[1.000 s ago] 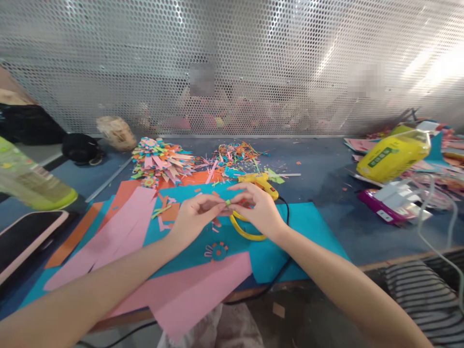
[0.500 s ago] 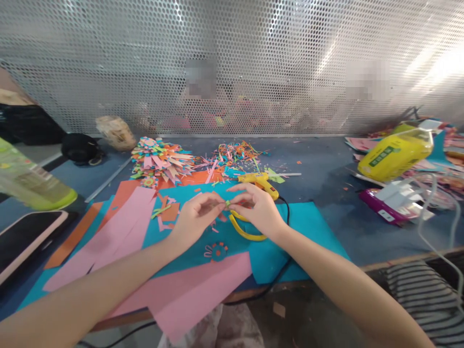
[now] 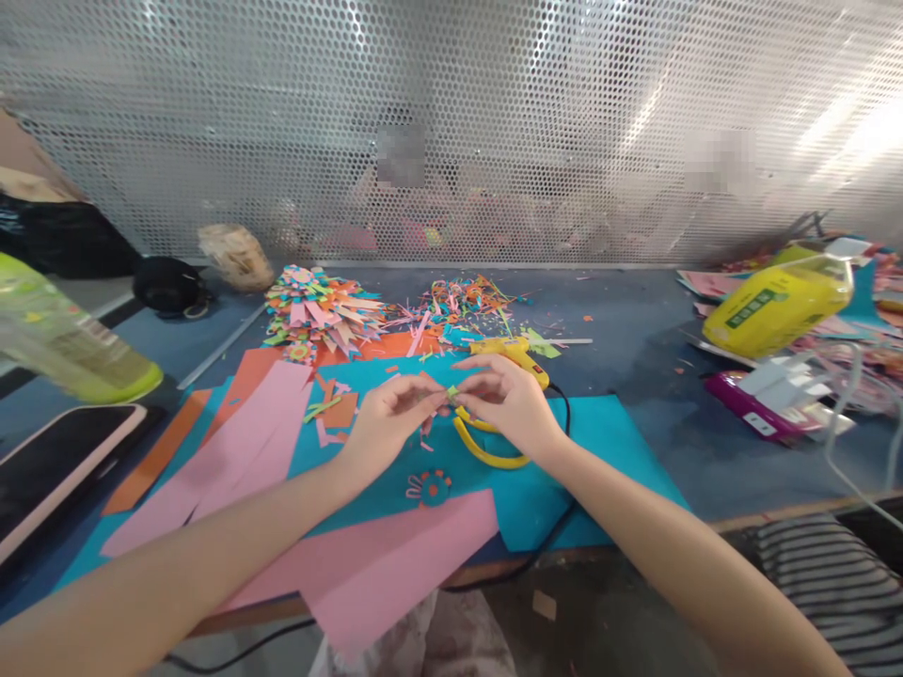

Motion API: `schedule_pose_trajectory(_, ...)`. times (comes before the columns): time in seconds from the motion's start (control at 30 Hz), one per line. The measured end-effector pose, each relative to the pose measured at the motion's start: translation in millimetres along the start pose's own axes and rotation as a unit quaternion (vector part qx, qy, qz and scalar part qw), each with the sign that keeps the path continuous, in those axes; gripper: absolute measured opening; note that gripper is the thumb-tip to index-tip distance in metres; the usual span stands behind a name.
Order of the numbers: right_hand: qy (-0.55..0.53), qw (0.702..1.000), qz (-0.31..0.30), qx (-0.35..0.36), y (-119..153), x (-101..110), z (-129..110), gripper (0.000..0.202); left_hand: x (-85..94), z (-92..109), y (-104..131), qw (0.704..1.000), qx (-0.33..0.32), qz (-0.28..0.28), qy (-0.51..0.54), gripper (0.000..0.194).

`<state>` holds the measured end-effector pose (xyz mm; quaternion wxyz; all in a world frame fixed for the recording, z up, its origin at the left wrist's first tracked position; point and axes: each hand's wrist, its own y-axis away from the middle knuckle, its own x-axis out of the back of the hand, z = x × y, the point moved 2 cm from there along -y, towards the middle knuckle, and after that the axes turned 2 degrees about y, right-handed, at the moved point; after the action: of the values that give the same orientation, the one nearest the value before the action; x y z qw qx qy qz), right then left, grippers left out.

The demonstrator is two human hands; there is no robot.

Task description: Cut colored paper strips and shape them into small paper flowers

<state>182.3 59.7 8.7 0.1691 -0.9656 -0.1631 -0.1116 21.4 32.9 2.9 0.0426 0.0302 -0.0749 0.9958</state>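
Note:
Fingertips of my left hand (image 3: 390, 417) and my right hand (image 3: 517, 402) meet over the blue sheet, both pinching a small green paper piece (image 3: 452, 391). Fingers partly hide its shape. Below them a small round blue-and-orange paper flower (image 3: 434, 487) with pink loops lies on the blue sheet (image 3: 395, 484). Yellow-handled scissors (image 3: 486, 458) lie under my right hand, their blades hidden. Just behind that hand is a yellow glue gun (image 3: 514, 352). Orange, pink and green paper scraps (image 3: 340, 411) are scattered left of my left hand.
Pink sheets (image 3: 395, 564) overhang the front edge. A pile of paper fringes (image 3: 321, 315) and tangled shreds (image 3: 458, 299) lie behind. At left are a phone (image 3: 63, 461) and green bottle (image 3: 77, 338); at right, a yellow bottle (image 3: 776, 306) and purple box (image 3: 754, 409).
The view has shifted slightly, so everything sits a little further right. My hands stay together on the green paper piece, which shows a bit more between the fingertips.

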Motion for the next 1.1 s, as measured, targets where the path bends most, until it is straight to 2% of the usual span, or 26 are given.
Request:
schedule_pose_trajectory(0.13,0.004,1.0,0.005,0.0,-0.7,1.1,-0.5,0.032,0.4,-5.4,-0.6,0.999,0.024,0.004,0.04,0.02)
schedule_pose_trajectory(0.47,-0.033,0.999,0.004,-0.017,-2.4,1.8,3.1,0.032,-0.4,-9.3,-0.6,0.996,0.02,0.011,0.088,0.019)
schedule_pose_trajectory(1.1,0.001,1.0,0.007,-0.002,-1.0,1.6,0.4,0.031,-0.9,-13.9,-1.1,0.997,0.027,0.001,0.076,0.02)
